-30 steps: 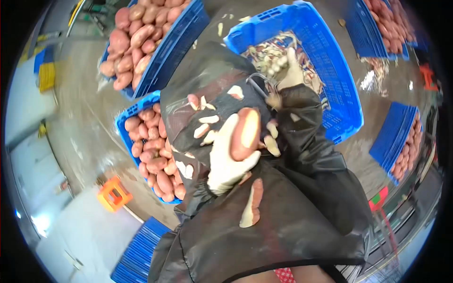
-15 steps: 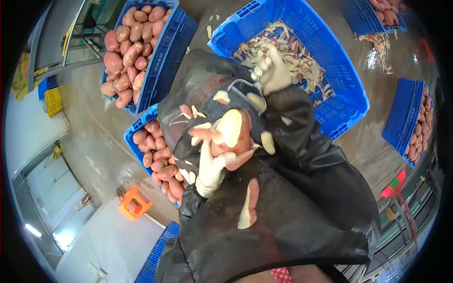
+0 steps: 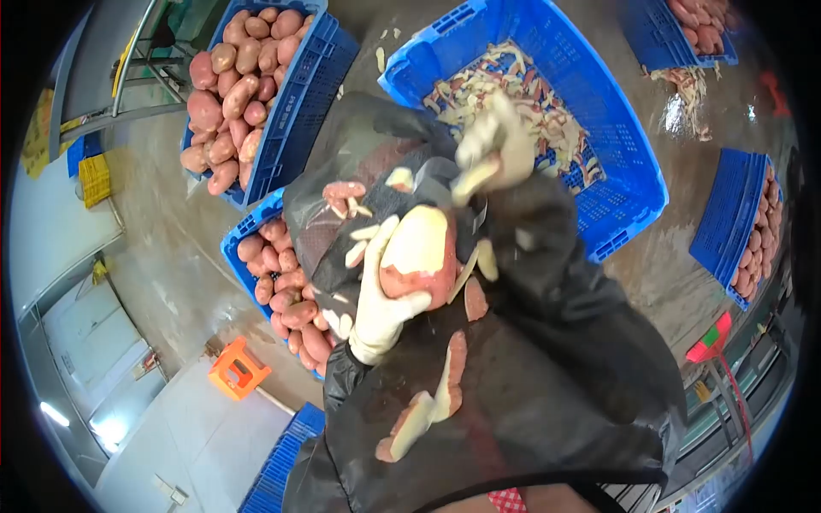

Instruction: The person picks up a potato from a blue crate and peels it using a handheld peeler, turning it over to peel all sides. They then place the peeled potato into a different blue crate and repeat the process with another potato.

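A large red potato (image 3: 421, 256), its upper face peeled to pale yellow, rests in my gloved left hand (image 3: 378, 299), whose fingers and thumb wrap its left and lower sides. Above and to the right is my gloved right hand (image 3: 505, 150), smeared by motion, with its fingers curled round a peeler that barely shows through the blur. A pale peel strip (image 3: 475, 178) is at the right hand. More peel strips (image 3: 451, 376) lie on the dark apron (image 3: 547, 402) over my lap, below and around the potato.
A blue crate (image 3: 620, 141) holding peelings stands ahead. Potato-filled crates stand at the upper left (image 3: 312, 103), the left (image 3: 235, 252), the right (image 3: 723, 218) and the upper right (image 3: 658, 38). An orange stool (image 3: 239, 368) is at the lower left.
Further peel strips now lie on the apron, one beside the long strip. The potato's peeled face looks wider, and the left fingers lie along its side. My right hand has moved slightly and blurred.
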`<state>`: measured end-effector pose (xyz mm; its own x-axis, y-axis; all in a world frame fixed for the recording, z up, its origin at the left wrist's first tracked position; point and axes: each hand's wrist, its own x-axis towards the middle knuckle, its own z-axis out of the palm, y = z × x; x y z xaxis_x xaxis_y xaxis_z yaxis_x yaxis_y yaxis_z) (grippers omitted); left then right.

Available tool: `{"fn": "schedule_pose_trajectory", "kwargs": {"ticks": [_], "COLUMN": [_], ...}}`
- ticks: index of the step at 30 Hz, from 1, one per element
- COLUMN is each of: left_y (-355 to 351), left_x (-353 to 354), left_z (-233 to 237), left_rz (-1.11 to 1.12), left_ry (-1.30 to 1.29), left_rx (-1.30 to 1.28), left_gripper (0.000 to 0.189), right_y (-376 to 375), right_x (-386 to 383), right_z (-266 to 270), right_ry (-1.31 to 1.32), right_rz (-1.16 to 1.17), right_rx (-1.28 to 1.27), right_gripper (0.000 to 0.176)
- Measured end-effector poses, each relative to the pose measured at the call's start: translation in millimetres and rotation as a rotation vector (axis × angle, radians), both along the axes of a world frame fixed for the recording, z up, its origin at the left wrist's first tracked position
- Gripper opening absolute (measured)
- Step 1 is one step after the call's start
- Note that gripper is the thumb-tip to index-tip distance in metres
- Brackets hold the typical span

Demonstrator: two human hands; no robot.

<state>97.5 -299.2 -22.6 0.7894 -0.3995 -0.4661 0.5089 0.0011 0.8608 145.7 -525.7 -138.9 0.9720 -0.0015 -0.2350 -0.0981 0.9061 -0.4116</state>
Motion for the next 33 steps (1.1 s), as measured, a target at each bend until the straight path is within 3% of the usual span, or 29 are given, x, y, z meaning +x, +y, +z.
{"fn": "schedule_pose_trajectory", "kwargs": {"ticks": [2, 3, 4, 5, 8, 9, 11, 12, 14, 16, 18, 19, 20, 22, 24, 26, 27, 28, 29, 30, 32, 33], "left_y": [-1, -1, -2, 0, -3, -1, 3, 2, 4, 2, 5, 8, 11, 11, 27, 18, 16, 12, 11, 17, 8, -8], "left_x": [-2, -1, 1, -1, -6, -10, -14, -17, -18, -22, -17, -18, -20, -17, -23, -11, -9, -8, -17, -36, -22, -20], "left_z": [-1, 0, 0, -3, -11, -17, -13, -22, -29, -25, -19, -19, -17, -14, -35, -22, -20, -19, -16, -39, -25, -9], "left_rz": [-0.001, 0.031, 0.068, 0.109, 0.220, 0.222, 0.332, 0.396, 0.482, 0.447, 0.450, 0.453, 0.456, 0.482, 0.506, 0.364, 0.361, 0.464, 0.582, 0.445, 0.165, 0.175], "left_ry": [-0.004, 0.078, 0.146, 0.074, 0.097, 0.101, 0.232, 0.222, 0.311, 0.300, 0.590, 0.599, 0.592, 0.694, 0.897, 0.948, 0.940, 0.916, 0.910, 0.468, -0.171, -0.276], "left_rx": [-0.042, -0.045, -0.057, -0.030, -0.176, -0.174, -0.186, -0.260, -0.403, -0.397, -0.489, -0.488, -0.494, -0.532, -0.776, -0.741, -0.745, -0.704, -0.647, -0.209, 0.310, 0.260], "left_gripper": [0.097, 0.096, 0.095, 0.092, 0.088, 0.085, 0.081, 0.080, 0.078, 0.076, 0.070, 0.064, 0.064, 0.062, 0.059, 0.060, 0.060, 0.060, 0.060, 0.062, 0.071, 0.080], "right_y": [101, 48, 29, 32, 46, 45, 35, 23, 18, 59, 37, 22, 10, 48, 55, 28, 15, 23, 39, 56, 66, 64], "right_x": [24, -5, -2, 1, 8, 3, 4, 16, 4, -9, 18, 29, 31, 6, 8, 32, 28, 18, 7, 0, 4, 4], "right_z": [-8, 30, 62, 60, 41, 36, 24, 9, 29, 67, 19, 18, 24, 17, 39, 13, -5, 35, 61, 76, 61, 62], "right_ry": [0.596, -0.360, 0.045, 0.029, 0.137, 0.155, 0.144, 0.391, 0.073, 0.137, 0.211, 0.457, 0.457, -0.060, 0.094, 0.310, 0.154, 0.001, 0.073, 0.146, 0.230, 0.194], "right_rz": [-0.176, -0.307, 0.055, 0.052, -0.614, -0.601, -0.015, -0.211, -0.135, 0.101, -0.120, -0.205, -0.225, -0.008, 0.023, -0.290, -0.248, -0.099, -0.046, 0.007, 0.022, 0.020], "right_rx": [-1.011, -1.394, -1.288, -1.296, -1.534, -1.534, -0.649, -0.084, -0.759, 0.138, -0.726, -0.306, 0.146, 0.947, -0.690, -0.146, 0.318, 0.495, 0.354, 0.220, 0.219, 0.170], "right_gripper": [0.024, 0.016, 0.011, 0.011, 0.037, 0.037, 0.024, 0.044, 0.044, 0.045, 0.047, 0.046, 0.045, 0.019, 0.026, 0.033, 0.038, 0.038, 0.039, 0.041, 0.042, 0.037]}}
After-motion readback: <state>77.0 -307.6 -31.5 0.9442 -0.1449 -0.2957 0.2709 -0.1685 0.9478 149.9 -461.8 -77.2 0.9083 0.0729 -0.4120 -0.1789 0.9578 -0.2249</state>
